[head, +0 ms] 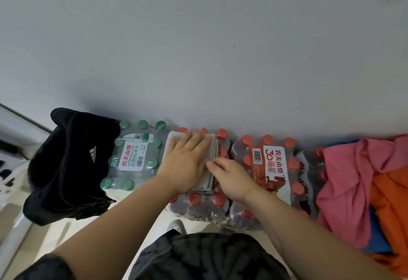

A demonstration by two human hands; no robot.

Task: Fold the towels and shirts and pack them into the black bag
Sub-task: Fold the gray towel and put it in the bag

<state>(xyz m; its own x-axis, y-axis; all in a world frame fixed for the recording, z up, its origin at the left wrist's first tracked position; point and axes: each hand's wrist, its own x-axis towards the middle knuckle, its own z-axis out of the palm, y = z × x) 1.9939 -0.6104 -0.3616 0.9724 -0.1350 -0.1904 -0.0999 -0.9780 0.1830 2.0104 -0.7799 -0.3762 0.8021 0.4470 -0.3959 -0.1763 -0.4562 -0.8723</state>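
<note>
Head view: a shrink-wrapped pack of red-capped bottles [198,204] stands against the pale grey wall [220,48], and everything else is placed from it. A folded, rectangular, off-white towel [212,147] lies on top of this pack, over the caps.

The left hand [187,160] rests flat on the towel, palm down. Its fingers are straight and slightly spread, pointing toward the wall, and they cover most of the cloth.

The right hand [231,178] is at the towel's right edge, touching the left hand. Its thumb lies on top of the cloth and its fingers curl down round the layered edge, gripping it.

Just left of the pack is a similar shrink-wrapped pack of green-capped water bottles [134,156] with a white label. Beyond that, farther left, sits the black fabric sports bag [72,165] with a white three-stripe logo, well apart from both hands.

Just right of the pack is a second wrapped pack of red-capped bottles with an orange and white label [269,169]. Farther right lies a loose heap of clothes: a crumpled pink shirt [357,180] on top, with an orange garment [393,202] and a blue one [377,235] under it.

In front of the pack, nearest the camera, are the person's dark shorts [209,257] and the toe of a grey shoe [176,226].
</note>
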